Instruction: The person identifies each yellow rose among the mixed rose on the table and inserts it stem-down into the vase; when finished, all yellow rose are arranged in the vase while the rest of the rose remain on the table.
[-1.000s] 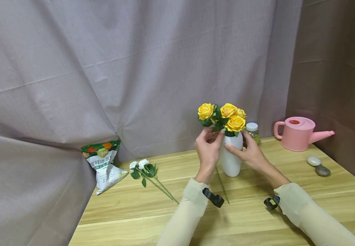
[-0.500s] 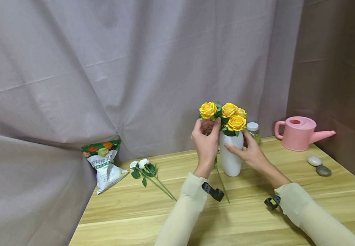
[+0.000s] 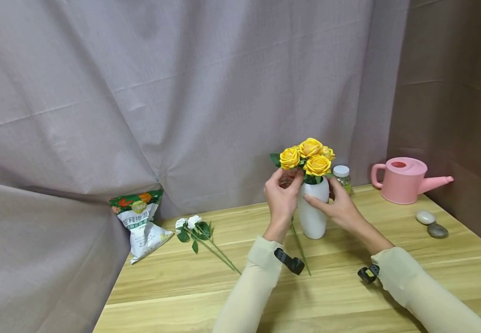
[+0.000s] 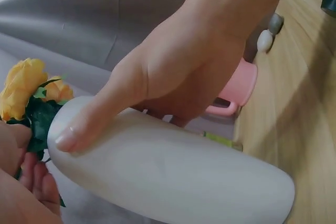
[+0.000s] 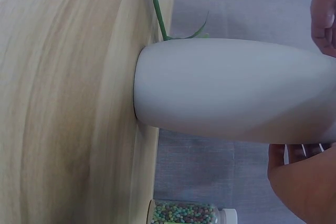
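A white vase (image 3: 314, 217) stands upright on the wooden table, with several yellow roses (image 3: 317, 165) and green leaves bunched at its mouth. My right hand (image 3: 342, 210) grips the vase's upper part from the right; its thumb lies across the front near the rim, plain in the left wrist view, where this hand (image 4: 184, 61) fills the middle. At the left of the mouth my left hand (image 3: 281, 196) pinches the leftmost yellow rose (image 3: 290, 157) just under its bloom, the fingertips largely hidden. Beside the vase's base a green stem (image 3: 301, 249) slants down over the table.
Two white roses (image 3: 194, 222) lie left of the vase, near a fertilizer bag (image 3: 142, 231). Behind the vase is a white-capped jar of coloured beads (image 5: 184, 212). A pink watering can (image 3: 404, 182) and two pebbles (image 3: 437, 231) sit to the right. Grey cloth (image 3: 223, 92) hangs behind.
My left hand rose slightly, then came down again, bringing the leftmost yellow rose right and lower, against the other blooms. My right hand has stayed on the vase.
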`<state>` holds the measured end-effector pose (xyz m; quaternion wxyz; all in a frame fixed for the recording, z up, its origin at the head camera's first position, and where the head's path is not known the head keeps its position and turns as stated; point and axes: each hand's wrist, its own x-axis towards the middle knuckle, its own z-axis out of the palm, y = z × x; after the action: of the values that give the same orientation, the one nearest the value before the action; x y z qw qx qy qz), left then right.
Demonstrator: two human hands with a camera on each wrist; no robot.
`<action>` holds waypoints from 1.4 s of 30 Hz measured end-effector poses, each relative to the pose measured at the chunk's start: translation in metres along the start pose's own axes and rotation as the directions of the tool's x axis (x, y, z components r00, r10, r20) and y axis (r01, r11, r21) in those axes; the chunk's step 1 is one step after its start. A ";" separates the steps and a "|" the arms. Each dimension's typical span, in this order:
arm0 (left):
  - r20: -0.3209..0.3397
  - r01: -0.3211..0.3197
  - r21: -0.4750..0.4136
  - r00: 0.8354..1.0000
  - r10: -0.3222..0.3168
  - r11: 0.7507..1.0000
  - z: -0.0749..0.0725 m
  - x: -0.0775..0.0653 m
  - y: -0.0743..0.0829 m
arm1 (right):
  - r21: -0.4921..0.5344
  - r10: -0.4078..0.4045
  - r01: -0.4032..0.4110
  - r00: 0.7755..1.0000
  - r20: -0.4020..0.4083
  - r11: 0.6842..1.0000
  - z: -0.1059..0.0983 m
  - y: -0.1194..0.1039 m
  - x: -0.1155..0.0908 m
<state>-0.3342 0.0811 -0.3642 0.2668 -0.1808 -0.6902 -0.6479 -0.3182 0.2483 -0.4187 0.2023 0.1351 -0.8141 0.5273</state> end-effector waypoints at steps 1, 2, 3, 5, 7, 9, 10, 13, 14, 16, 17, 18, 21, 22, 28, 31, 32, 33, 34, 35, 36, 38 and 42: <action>0.011 0.009 0.009 1.000 -0.009 1.000 0.000 0.000 -0.001 | -0.001 0.001 -0.001 1.000 0.000 1.000 0.000 0.000 0.000; 0.016 0.018 0.012 1.000 -0.018 1.000 -0.001 -0.001 -0.001 | 0.002 0.002 -0.002 1.000 0.002 1.000 0.000 0.001 0.000; 0.015 0.025 0.007 1.000 -0.025 1.000 -0.002 -0.001 -0.001 | -0.002 0.002 -0.002 1.000 0.006 1.000 0.000 0.001 0.000; 0.009 0.023 -0.023 1.000 -0.022 0.999 -0.003 -0.001 0.001 | 0.000 0.002 -0.002 1.000 0.009 1.000 -0.001 0.002 0.000; -0.004 0.008 -0.055 1.000 -0.008 0.998 -0.004 0.000 0.004 | 0.002 0.007 -0.007 1.000 0.013 1.000 -0.002 0.000 0.000; -0.013 -0.008 -0.072 1.000 0.007 0.997 -0.004 0.001 0.005 | 0.002 0.011 -0.011 1.000 0.018 1.000 -0.003 -0.008 -0.001; -0.009 -0.017 -0.068 1.000 0.016 0.998 -0.003 0.001 0.005 | 0.012 0.015 -0.015 1.000 0.018 1.000 -0.004 -0.013 -0.003; 0.009 -0.032 -0.030 0.999 0.032 0.999 -0.001 0.000 0.003 | 0.017 0.007 -0.008 1.000 0.028 1.000 -0.006 -0.029 -0.009; 0.011 -0.037 -0.024 0.999 0.037 0.999 -0.001 0.000 0.002 | 0.017 0.000 0.000 1.000 0.031 1.000 -0.006 -0.033 -0.010; 0.014 -0.053 -0.021 0.998 0.053 0.998 0.000 0.000 0.001 | 0.021 -0.012 0.011 0.999 0.032 1.000 -0.006 -0.035 -0.011; 0.018 -0.061 -0.017 0.998 0.061 0.998 -0.001 0.000 0.001 | 0.022 -0.016 0.016 0.999 0.030 1.000 -0.005 -0.033 -0.011; 0.024 -0.071 -0.017 0.997 0.071 0.997 -0.001 0.000 0.001 | 0.023 -0.017 0.017 0.999 0.029 1.000 -0.005 -0.029 -0.010; 0.061 -0.093 0.011 0.994 0.092 0.996 -0.002 0.002 0.001 | 0.019 -0.015 0.015 1.000 0.020 1.000 -0.003 -0.015 -0.004; 0.078 -0.098 0.027 0.992 0.095 0.995 -0.003 0.003 0.000 | 0.016 -0.014 0.014 1.000 0.016 1.000 -0.003 -0.011 -0.003; 0.170 -0.103 0.139 0.982 0.079 0.985 -0.009 0.005 -0.003 | 0.012 -0.023 0.023 1.000 0.008 1.000 -0.002 0.001 0.000; 0.181 -0.096 0.171 0.981 0.065 0.981 -0.011 0.005 -0.005 | 0.013 -0.022 0.021 1.000 0.012 1.000 -0.001 0.001 0.000; 0.176 -0.090 0.174 0.983 0.059 0.981 -0.012 0.004 -0.005 | 0.011 -0.020 0.019 1.000 0.014 1.000 -0.001 0.000 0.000; 0.171 -0.084 0.179 0.984 0.054 0.980 -0.012 0.004 -0.006 | 0.010 -0.017 0.017 1.000 0.016 1.000 -0.001 0.000 0.000; 0.163 -0.077 0.175 0.985 0.048 0.981 -0.012 0.003 -0.006 | 0.009 -0.015 0.015 1.000 0.017 1.000 -0.001 0.000 0.000; 0.156 -0.070 0.172 0.987 0.042 0.983 -0.012 0.003 -0.007 | 0.009 -0.014 0.014 1.000 0.018 1.000 -0.001 -0.001 0.000; 0.149 -0.059 0.166 0.988 0.034 0.984 -0.012 0.002 -0.007 | 0.012 -0.015 0.015 1.000 0.020 1.000 -0.001 -0.001 0.000; 0.140 -0.035 0.143 0.990 0.015 0.989 -0.013 0.000 -0.008 | 0.019 -0.019 0.018 1.000 0.023 1.000 0.000 -0.001 -0.001; 0.149 -0.017 0.107 0.989 0.000 0.994 -0.017 -0.004 -0.009 | 0.042 -0.023 0.022 0.999 0.027 0.999 -0.001 -0.001 -0.002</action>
<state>-0.3341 0.0639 -0.3741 0.2266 -0.2170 -0.7413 -0.5932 -0.3165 0.2486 -0.4188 0.1942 0.1558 -0.8041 0.5399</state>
